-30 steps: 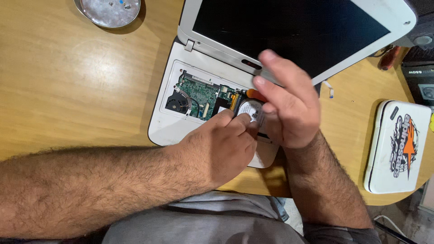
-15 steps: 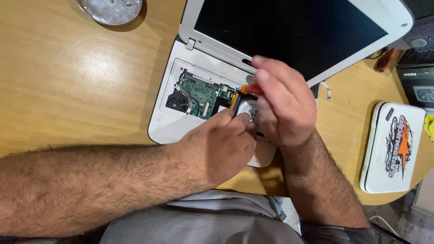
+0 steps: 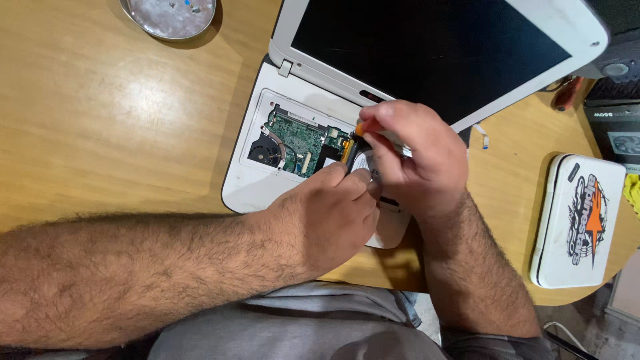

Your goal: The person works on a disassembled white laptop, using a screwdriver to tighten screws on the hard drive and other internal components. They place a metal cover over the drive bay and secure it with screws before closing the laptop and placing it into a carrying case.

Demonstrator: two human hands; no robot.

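Observation:
A white laptop (image 3: 248, 190) lies open on the wooden table with its keyboard cover off, showing a green circuit board (image 3: 299, 139) and a black fan (image 3: 265, 152). My right hand (image 3: 417, 157) is closed on a small screwdriver (image 3: 349, 143) with an orange and black handle, held upright over the laptop's insides. My left hand (image 3: 327, 217) rests on the laptop base, its fingertips touching a silvery drive (image 3: 365, 162) just under the screwdriver. Both hands hide most of the drive and the base's right half.
A round metal dish (image 3: 168, 16) with small parts sits at the table's far left edge. A second white closed laptop with a sticker (image 3: 579, 220) lies at the right. A black box (image 3: 617, 130) and a small white ribbon cable (image 3: 481, 135) lie behind it.
My right hand has lifted and turned, so the orange-handled screwdriver now stands upright in its fingers. My left hand stays on the drive.

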